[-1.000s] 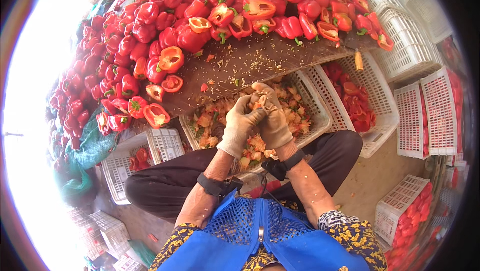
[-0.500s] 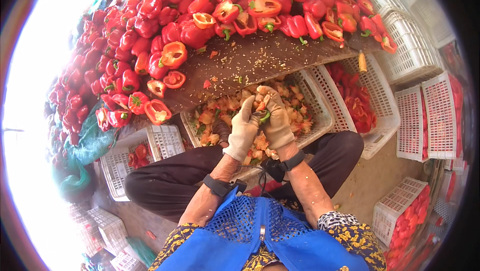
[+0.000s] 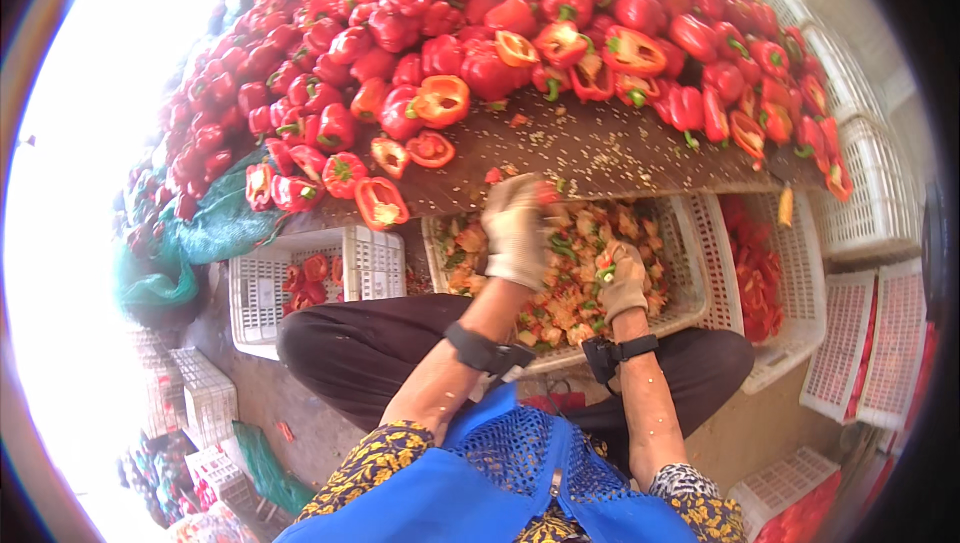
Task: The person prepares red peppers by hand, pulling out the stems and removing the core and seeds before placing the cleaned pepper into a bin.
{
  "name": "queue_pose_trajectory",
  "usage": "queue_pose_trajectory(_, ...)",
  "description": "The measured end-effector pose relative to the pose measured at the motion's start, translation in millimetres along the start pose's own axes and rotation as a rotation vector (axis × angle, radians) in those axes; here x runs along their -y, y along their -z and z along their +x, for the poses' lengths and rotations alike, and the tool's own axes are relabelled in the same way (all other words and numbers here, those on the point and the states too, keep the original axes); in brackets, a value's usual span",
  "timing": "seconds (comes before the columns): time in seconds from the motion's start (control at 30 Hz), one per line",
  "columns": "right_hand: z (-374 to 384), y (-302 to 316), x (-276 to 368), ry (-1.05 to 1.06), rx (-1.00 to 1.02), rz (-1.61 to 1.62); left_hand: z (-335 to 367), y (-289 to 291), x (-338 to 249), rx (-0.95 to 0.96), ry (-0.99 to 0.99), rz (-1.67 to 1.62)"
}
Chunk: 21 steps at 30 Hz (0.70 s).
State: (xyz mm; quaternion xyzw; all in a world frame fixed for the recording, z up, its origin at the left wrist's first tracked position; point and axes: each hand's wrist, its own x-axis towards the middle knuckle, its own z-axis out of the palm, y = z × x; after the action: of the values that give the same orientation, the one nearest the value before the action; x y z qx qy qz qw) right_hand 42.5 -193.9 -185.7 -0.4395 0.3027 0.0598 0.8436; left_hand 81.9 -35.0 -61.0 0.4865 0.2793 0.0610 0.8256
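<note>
My left hand (image 3: 515,235), in a pale work glove, is smeared by motion at the table's front edge. A small piece of red pepper (image 3: 546,193) shows at its fingertips, its outline blurred. My right hand (image 3: 624,281), gloved the same way, is lower and to the right. Its fingers are closed on a pepper core with a green stem (image 3: 606,272). Both hands are over a white crate (image 3: 690,288) filled with pale pepper cores, seeds and green stems (image 3: 560,293).
Red peppers (image 3: 390,28), some cut open, are heaped on the brown, seed-strewn table (image 3: 600,148). To the right stands a white crate (image 3: 800,273) with red pepper pieces (image 3: 755,288); another crate (image 3: 255,283) is at the left. A green net (image 3: 215,218) hangs at the table's left.
My hands have come apart from working together on the pepper piece. The left moved up toward the table edge; the right moved right and lower. The whole view has shifted too.
</note>
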Motion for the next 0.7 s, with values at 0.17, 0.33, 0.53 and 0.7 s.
queue_pose_trajectory(0.17, 30, -7, -21, 0.095, -0.1, -0.504, -7, -17, -43, 0.327, -0.412, 0.238)
queue_pose_trajectory(0.33, 27, -7, -16, 0.248, -0.044, -0.735, 123, 172, -82, -0.852, -0.723, 0.956)
queue_pose_trajectory(0.53, -36, -103, -9, 0.655, 0.511, -0.967, 136, 214, -56, -0.372, -0.224, 0.395)
queue_pose_trajectory(0.7, -47, -157, 4, 1.275, 0.694, -1.369, 62, 104, -32, -0.125, -0.069, 0.122)
